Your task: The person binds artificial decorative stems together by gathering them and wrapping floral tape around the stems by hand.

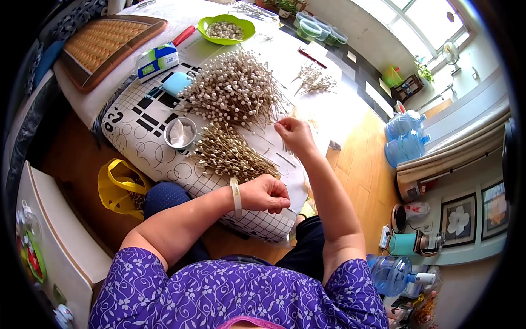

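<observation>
My left hand (266, 194), with a pale bangle on its wrist, is closed at the near edge of the table. Whatever its curled fingers hold, if anything, is hidden. Farther out, my right hand (296, 135) is pinched shut beside the stems of a big heap; anything between the fingertips is too small to make out. That heap is a bundle of white round-headed dried stems (235, 88). Nearer me, by my left hand, lies a smaller bundle of stems with slim cream buds (233, 153). A round tub with white tissue (181, 133) stands left of it.
A green bowl (226, 29) of white heads stands at the back, near a tissue pack (157, 61) and a blue case (177, 84). A small stem pile (314, 79) lies at right. A yellow bag (118, 189) hangs low left; water jugs (405, 148) stand on the floor.
</observation>
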A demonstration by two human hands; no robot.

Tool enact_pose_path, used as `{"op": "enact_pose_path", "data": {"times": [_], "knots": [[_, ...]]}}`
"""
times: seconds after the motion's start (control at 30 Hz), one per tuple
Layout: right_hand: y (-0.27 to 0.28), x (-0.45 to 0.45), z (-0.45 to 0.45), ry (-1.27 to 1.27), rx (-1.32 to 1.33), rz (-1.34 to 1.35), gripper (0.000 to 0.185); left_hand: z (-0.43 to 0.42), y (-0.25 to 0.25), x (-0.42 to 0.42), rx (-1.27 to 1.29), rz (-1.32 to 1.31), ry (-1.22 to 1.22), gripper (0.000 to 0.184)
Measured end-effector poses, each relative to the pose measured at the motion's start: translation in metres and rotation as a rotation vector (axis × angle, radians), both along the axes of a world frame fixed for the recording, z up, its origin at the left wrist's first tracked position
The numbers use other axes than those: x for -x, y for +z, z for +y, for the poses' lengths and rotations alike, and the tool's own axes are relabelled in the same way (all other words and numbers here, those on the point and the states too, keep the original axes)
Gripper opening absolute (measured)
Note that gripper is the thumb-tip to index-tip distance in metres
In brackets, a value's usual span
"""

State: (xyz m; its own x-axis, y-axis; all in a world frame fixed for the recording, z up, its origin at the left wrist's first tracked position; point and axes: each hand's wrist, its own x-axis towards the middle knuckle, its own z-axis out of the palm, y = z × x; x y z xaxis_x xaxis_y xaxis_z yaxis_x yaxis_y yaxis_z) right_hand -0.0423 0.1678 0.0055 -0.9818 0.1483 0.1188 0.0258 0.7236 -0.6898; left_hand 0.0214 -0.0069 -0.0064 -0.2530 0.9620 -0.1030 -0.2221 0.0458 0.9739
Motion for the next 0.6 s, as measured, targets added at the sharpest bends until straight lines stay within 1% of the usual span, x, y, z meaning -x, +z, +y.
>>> {"op": "enact_pose_path", "data": {"times": [0.03, 0.1, 0.13, 0.2, 0.23, 0.27, 0.33, 0.37, 0.4, 0.47, 0.53, 0.6], "knots": [[-0.003, 0.007, -0.004, 0.006, 0.000, -0.006, 0.018, -0.001, 0.001, 0.001, -0.008, 0.005, 0.006, 0.020], [0.001, 0.019, -0.015, -0.032, -0.119, 0.089, 0.018, -0.006, 0.014, 0.003, 0.019, 0.043, 0.015, 0.020], [0.003, 0.026, -0.019, -0.026, -0.122, 0.087, 0.018, -0.006, 0.011, 0.004, 0.016, 0.041, 0.020, 0.020], [0.013, 0.041, -0.025, -0.071, -0.154, 0.139, 0.015, -0.005, 0.009, 0.008, -0.087, -0.003, 0.046, 0.020], [0.019, 0.048, -0.027, -0.125, -0.182, 0.110, 0.013, -0.006, 0.011, 0.012, -0.041, 0.023, 0.066, 0.019], [0.019, 0.057, -0.028, -0.117, -0.182, 0.110, 0.013, -0.006, 0.011, 0.013, -0.041, 0.024, 0.074, 0.019], [0.011, 0.075, -0.027, -0.151, -0.312, 0.139, 0.013, -0.007, 0.010, 0.016, -0.075, -0.032, 0.183, 0.018], [0.009, 0.081, -0.029, -0.139, -0.387, 0.123, 0.014, -0.008, 0.011, 0.018, -0.070, -0.018, 0.195, 0.017], [0.009, 0.085, -0.028, -0.135, -0.389, 0.124, 0.014, -0.008, 0.011, 0.018, -0.072, -0.019, 0.199, 0.017], [0.008, 0.092, -0.029, -0.047, -0.564, 0.037, 0.014, -0.009, 0.012, 0.018, -0.093, -0.036, 0.182, 0.017], [0.004, 0.096, -0.026, -0.021, -0.605, 0.053, 0.014, -0.010, 0.015, 0.018, -0.087, -0.027, 0.191, 0.018], [0.010, 0.093, -0.022, -0.007, -0.523, 0.267, 0.015, -0.010, 0.015, 0.018, -0.086, -0.015, 0.196, 0.018]]}}
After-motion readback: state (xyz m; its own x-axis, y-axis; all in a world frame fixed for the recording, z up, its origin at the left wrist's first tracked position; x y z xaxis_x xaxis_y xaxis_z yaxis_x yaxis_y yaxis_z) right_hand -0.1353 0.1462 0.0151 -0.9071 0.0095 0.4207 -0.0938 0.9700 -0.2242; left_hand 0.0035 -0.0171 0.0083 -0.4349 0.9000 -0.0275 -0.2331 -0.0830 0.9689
